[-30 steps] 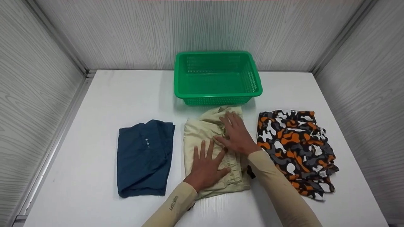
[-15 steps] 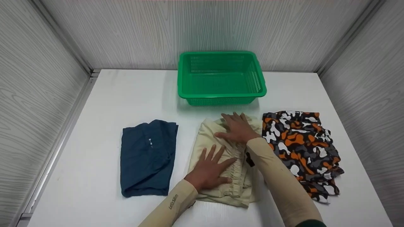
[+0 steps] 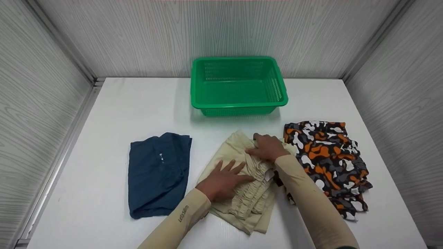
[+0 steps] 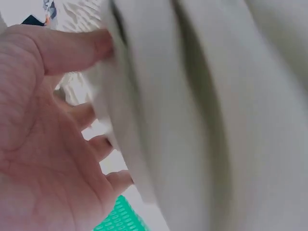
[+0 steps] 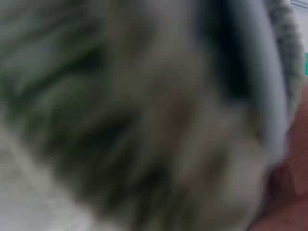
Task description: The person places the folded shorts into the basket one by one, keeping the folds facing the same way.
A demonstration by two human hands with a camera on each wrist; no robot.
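Observation:
Folded beige shorts with a gathered elastic waistband lie slanted on the white table. A white tag shows near the waistband. My left hand rests on their left part with fingers spread. In the left wrist view, the thumb of that hand meets a pale fold of the cloth. My right hand grips the top of the shorts near their right corner, fingers bent into the fabric. Blurred cloth fills most of the right wrist view, hiding the fingertips.
A green plastic basket stands at the back, nothing in it. Folded dark blue shorts lie to the left. Camouflage shorts in orange, black and white lie close on the right, partly behind my right sleeve. Grey panels enclose the table.
The beige shorts have turned clockwise, their top swinging right toward the camouflage shorts. My right hand has moved right and down, its fingers going from spread to bent. My left hand has shifted slightly left.

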